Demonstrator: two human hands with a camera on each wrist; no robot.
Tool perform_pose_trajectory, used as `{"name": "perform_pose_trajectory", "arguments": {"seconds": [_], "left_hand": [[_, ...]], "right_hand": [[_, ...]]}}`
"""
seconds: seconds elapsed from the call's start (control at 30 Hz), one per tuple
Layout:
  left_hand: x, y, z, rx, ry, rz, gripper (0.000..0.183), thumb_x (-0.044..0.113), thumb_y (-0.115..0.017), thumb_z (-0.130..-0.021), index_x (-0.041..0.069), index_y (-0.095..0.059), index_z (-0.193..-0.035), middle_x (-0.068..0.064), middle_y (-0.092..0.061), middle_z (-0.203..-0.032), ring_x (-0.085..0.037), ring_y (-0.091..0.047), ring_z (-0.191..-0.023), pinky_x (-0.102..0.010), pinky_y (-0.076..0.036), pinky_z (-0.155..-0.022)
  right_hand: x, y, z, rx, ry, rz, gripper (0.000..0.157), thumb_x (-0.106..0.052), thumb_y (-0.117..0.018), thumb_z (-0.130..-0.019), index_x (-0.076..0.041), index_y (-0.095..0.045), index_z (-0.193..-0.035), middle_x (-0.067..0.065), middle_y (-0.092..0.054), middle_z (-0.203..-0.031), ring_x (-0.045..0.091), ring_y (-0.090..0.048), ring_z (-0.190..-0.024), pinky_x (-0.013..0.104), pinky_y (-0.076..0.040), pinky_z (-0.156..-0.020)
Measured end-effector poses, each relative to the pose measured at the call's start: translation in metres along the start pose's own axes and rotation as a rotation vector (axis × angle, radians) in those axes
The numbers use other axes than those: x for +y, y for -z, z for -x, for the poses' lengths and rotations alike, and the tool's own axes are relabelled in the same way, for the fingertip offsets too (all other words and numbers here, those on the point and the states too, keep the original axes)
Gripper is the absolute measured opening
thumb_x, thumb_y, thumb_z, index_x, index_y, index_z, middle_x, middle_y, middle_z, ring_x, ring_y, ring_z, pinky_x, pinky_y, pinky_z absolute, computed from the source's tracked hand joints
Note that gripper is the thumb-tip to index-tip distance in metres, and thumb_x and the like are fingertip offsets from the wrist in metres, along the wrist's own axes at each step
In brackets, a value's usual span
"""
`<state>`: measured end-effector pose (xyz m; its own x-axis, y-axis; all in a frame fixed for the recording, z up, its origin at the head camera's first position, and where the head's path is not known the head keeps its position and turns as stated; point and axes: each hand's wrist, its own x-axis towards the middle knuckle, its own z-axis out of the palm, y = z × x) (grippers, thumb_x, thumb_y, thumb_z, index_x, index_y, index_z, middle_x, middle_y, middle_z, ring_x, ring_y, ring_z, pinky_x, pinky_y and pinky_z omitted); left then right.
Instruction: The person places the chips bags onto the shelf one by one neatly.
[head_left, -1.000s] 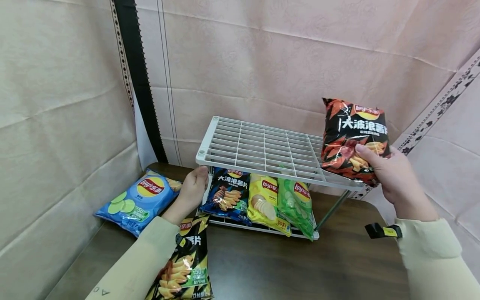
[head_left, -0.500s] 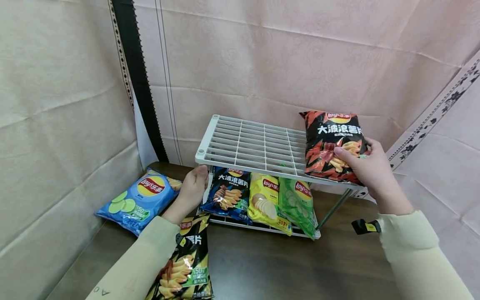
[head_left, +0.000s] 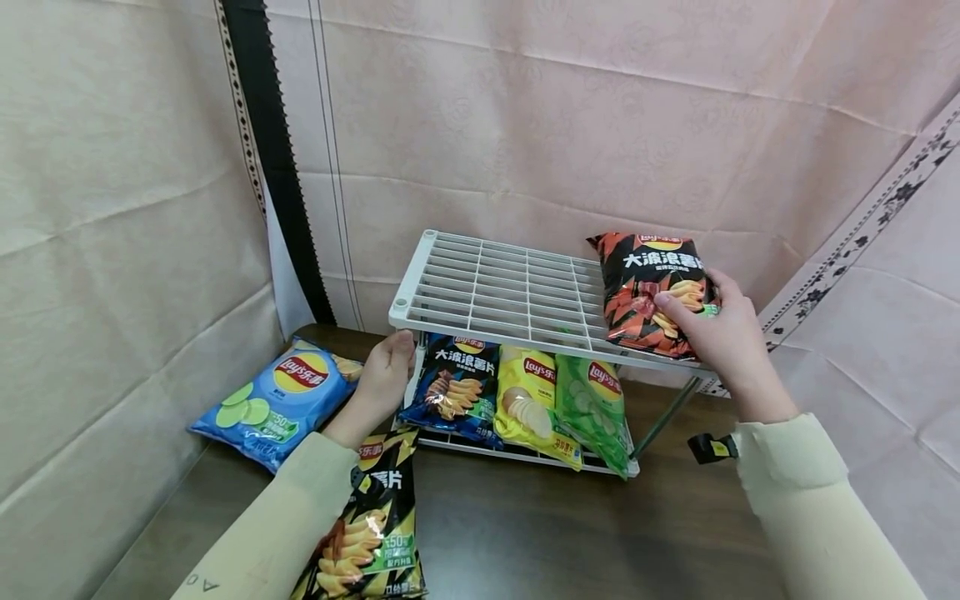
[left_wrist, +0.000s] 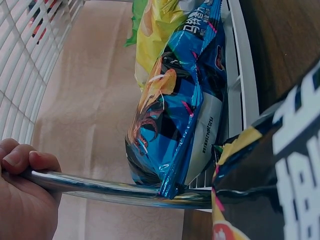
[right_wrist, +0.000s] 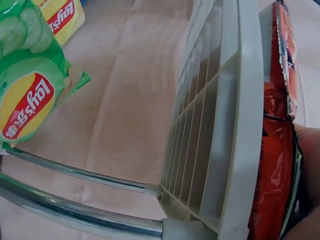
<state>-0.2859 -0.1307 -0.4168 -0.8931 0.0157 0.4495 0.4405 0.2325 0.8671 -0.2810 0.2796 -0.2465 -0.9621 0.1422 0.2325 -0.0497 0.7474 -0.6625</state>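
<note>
The right hand (head_left: 718, 323) pinched a red bag (head_left: 651, 271) at the rack's (head_left: 525, 341) two o'clock; the left hand (head_left: 384, 379) gripped its nine-o'clock pole (left_wrist: 110, 191).

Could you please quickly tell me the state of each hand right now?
Left hand: closed, holding a metal post of the white rack.
Right hand: closed, holding the red-and-black chip bag.

The head camera looks forward and down over the worktop (head_left: 525, 533) and two-tier rack (head_left: 411, 279). Close in, the left-wrist view faces along the rack from its left end, the right-wrist view from its right; both catch the yellow Lay's bag (right_wrist: 64, 19).
</note>
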Motion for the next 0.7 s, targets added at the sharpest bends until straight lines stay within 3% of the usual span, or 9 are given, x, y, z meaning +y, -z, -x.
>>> {"name": "perform_pose_trajectory", "arguments": {"seconds": [0.13, 0.27, 0.37, 0.5, 0.6, 0.7], "left_hand": [[-0.001, 0.0, -0.001, 0.009, -0.002, -0.004, 0.052, 0.041, -0.025, -0.107, 0.008, -0.04, -0.069, -0.008, -0.035, -0.055, -0.027, -0.032, -0.045, -0.029, -0.024, -0.042], [-0.001, 0.001, -0.001, 0.0, -0.001, -0.008, 0.052, 0.04, -0.024, -0.107, 0.008, -0.041, -0.069, -0.007, -0.035, -0.056, -0.026, -0.033, -0.045, -0.029, -0.025, -0.042], [-0.002, 0.001, -0.001, -0.005, -0.006, -0.001, 0.053, 0.039, -0.024, -0.107, 0.007, -0.041, -0.069, -0.007, -0.035, -0.056, -0.025, -0.033, -0.045, -0.029, -0.025, -0.042], [-0.002, 0.001, -0.001, -0.005, -0.01, 0.003, 0.055, 0.039, -0.024, -0.107, 0.002, -0.041, -0.07, -0.008, -0.034, -0.055, -0.026, -0.032, -0.044, -0.029, -0.024, -0.042], [-0.003, 0.001, -0.001, -0.004, -0.002, -0.004, 0.056, 0.042, -0.024, -0.106, 0.002, -0.042, -0.071, -0.009, -0.035, -0.055, -0.027, -0.033, -0.044, -0.029, -0.025, -0.042], [-0.003, 0.0, -0.001, 0.002, 0.004, -0.006, 0.054, 0.043, -0.025, -0.106, 0.007, -0.041, -0.07, -0.009, -0.036, -0.056, -0.027, -0.034, -0.045, -0.028, -0.025, -0.042]], "right_hand": [[0.002, 0.001, 0.003, -0.007, -0.033, -0.004, 0.102, -0.072, -0.054, -0.082, -0.015, -0.013, -0.156, 0.025, -0.03, -0.148, 0.042, -0.037, -0.123, 0.058, -0.036, -0.092], [0.009, 0.004, 0.013, 0.066, -0.053, -0.072, 0.095, -0.068, -0.053, -0.086, -0.012, -0.018, -0.154, 0.021, -0.029, -0.151, 0.04, -0.033, -0.131, 0.058, -0.031, -0.102], [0.021, 0.006, 0.023, 0.169, -0.026, -0.168, 0.079, -0.056, -0.055, -0.092, -0.012, -0.027, -0.151, 0.015, -0.039, -0.143, 0.029, -0.04, -0.128, 0.042, -0.036, -0.103], [0.046, 0.002, 0.037, 0.256, 0.025, -0.349, 0.057, -0.04, -0.054, -0.098, -0.01, -0.035, -0.144, 0.002, -0.048, -0.124, 0.013, -0.047, -0.11, 0.017, -0.039, -0.088], [0.069, -0.006, 0.044, 0.284, 0.058, -0.483, 0.048, -0.033, -0.048, -0.102, -0.006, -0.039, -0.14, 0.0, -0.05, -0.12, 0.008, -0.051, -0.103, 0.012, -0.042, -0.081], [0.092, -0.018, 0.052, 0.285, 0.097, -0.546, 0.043, -0.029, -0.044, -0.104, -0.004, -0.042, -0.138, 0.001, -0.052, -0.119, 0.01, -0.054, -0.102, 0.014, -0.044, -0.082]]}}
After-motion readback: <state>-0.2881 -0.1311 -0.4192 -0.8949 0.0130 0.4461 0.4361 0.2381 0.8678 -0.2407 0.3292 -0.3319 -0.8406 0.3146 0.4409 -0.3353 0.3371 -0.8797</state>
